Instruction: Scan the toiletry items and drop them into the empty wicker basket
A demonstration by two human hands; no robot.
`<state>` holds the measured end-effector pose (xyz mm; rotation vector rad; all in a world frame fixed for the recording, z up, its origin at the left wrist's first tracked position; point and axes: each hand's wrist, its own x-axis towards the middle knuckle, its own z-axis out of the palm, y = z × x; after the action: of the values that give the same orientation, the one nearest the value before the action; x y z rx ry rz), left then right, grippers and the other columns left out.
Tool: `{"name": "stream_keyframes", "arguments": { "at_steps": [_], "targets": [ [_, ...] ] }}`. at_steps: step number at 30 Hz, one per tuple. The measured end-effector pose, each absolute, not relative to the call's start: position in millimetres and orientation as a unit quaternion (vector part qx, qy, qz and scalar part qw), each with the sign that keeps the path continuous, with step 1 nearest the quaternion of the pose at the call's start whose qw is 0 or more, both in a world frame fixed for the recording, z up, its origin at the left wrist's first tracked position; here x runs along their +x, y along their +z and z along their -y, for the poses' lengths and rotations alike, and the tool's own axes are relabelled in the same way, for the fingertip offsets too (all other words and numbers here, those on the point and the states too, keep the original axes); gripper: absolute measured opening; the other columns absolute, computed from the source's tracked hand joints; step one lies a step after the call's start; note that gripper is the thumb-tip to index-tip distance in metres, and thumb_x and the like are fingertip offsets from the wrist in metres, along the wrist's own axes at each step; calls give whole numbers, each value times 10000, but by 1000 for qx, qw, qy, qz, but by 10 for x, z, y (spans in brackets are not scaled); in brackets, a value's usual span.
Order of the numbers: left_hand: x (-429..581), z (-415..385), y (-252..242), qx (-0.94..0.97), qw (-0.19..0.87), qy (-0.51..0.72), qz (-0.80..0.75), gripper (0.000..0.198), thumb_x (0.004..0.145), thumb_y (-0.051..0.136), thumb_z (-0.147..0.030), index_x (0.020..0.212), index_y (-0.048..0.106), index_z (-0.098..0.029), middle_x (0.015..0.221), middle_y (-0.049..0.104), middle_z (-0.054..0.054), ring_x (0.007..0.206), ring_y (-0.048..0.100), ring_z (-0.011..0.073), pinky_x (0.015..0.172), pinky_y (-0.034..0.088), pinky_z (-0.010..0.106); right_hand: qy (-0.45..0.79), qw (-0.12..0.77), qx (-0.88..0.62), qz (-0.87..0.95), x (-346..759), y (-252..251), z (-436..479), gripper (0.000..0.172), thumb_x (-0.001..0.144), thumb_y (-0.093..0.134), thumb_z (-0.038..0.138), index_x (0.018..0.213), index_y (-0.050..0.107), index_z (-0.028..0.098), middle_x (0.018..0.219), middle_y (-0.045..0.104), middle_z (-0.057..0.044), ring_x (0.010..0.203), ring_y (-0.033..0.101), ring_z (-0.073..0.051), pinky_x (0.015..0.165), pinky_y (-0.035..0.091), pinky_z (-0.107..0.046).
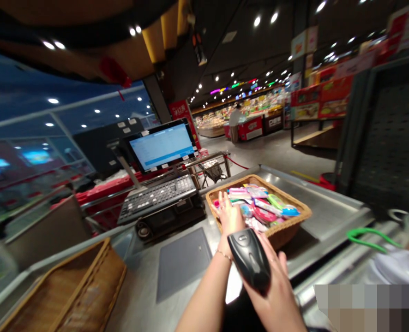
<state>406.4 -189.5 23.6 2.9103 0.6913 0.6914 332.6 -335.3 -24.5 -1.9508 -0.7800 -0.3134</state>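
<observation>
Black scanner: in your right hand, held on the near side of the woven basket; the scanner (249, 258) shows its rounded dark back.
Right grip: your right grip (275, 281) is closed around the scanner, thumb side along its casing.
Left grip: your left grip (230, 216) reaches over the left part of the basket (286, 234), fingers extended at the contents; cannot tell whether they close on anything. Thin bracelet (223, 254) at the wrist.
Basket contents: many small packets (265, 207), pink, blue, green and white, heaped together; blur hides their labels.
Surface: metal surface (135, 299) under the basket, with a flat grey pad (182, 265) to the left of your forearm.
Till: keyboard (159, 196) beyond the pad, lit monitor (163, 145) behind it.
Lower left: second woven container (97, 276), cut by the frame edge.
Right side: green loop (372, 236) over a pale item.
Background: one person (235, 123) in a light top, well apart from you.
</observation>
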Motion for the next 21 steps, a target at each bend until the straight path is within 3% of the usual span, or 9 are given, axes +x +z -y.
{"name": "stream_keyframes", "arguments": {
  "at_steps": [10, 21],
  "targets": [
    [4208, 1840, 186, 953, 28, 183, -241, 360, 834, 559, -428, 1022, 721, -167, 1497, 409, 215, 1439, 256, 405, 1067, 207, 742, -124, 480, -807, 320, 3352, -268, 3384, 663, 913, 490, 299, 1496, 174, 276, 1531, 383, -109, 1441, 312, -293, 1111, 211, -701],
    [3859, 1821, 272, 932, 47, 226, -279, 347, 746, 668, -212, 1085, 684, -280, 1575, 296, 142, 1475, 175, 365, 1065, 213, 724, -114, 480, -812, 311, 3334, -254, 3389, 683, 889, 510, 265, 1495, 195, 272, 1530, 389, -94, 1451, 291, -290, 1116, 215, -691]
  ]
}}
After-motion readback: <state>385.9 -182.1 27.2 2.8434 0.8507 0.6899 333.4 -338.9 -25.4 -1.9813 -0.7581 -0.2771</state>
